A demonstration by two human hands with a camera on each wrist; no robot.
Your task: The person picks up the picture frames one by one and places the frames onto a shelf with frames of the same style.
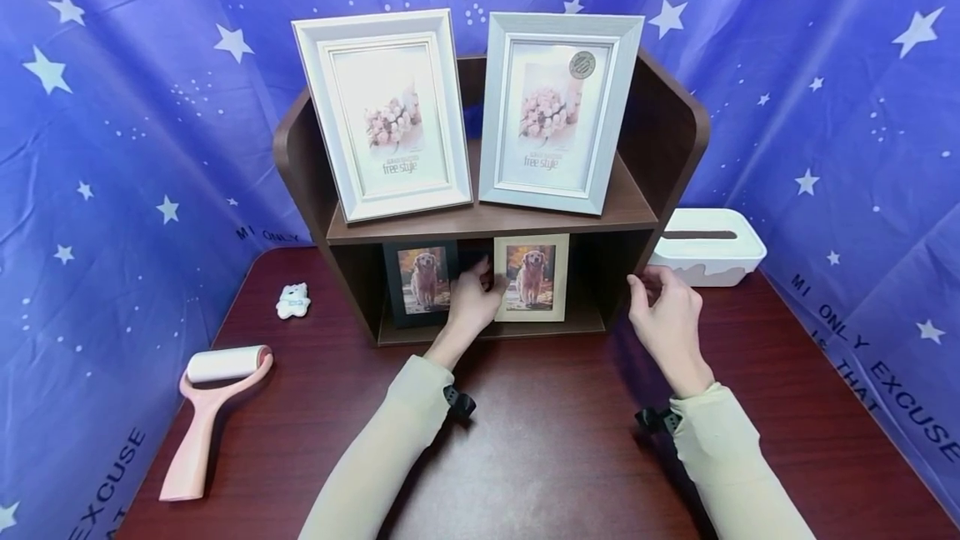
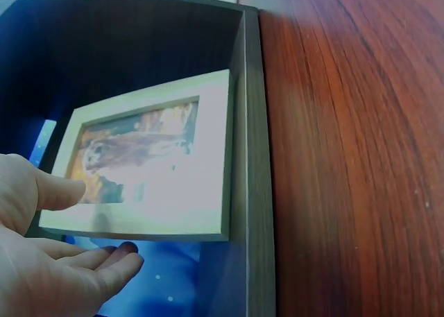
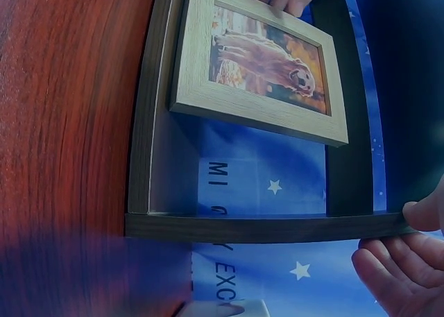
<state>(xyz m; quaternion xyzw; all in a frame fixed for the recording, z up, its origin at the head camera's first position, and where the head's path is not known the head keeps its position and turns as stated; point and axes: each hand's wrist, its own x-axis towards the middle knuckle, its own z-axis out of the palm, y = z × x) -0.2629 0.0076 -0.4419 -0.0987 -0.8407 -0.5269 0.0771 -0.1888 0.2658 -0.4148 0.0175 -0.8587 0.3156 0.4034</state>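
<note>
In the head view a two-tier brown shelf (image 1: 491, 227) stands on the table. My left hand (image 1: 474, 298) reaches into the lower tier, between a black picture frame (image 1: 397, 319) and a cream picture frame (image 1: 558, 277), both with a dog photo. Its thumb (image 2: 62, 192) lies over the cream frame's near side in the left wrist view, while the loosely bent fingers (image 2: 114, 272) stay past the frame's edge. At the shelf's right side my right hand (image 1: 667, 315) pinches the front edge of the side panel (image 3: 277, 228), thumb inside and fingers outside.
On the upper tier lean a white frame (image 1: 459, 140) and a grey frame (image 1: 487, 123). A white tissue box (image 1: 720, 248) sits behind my right hand. To the left are a small white bear figure (image 1: 293, 301) and a pink lint roller (image 1: 198, 440). A blue star curtain (image 1: 150, 107) surrounds the table.
</note>
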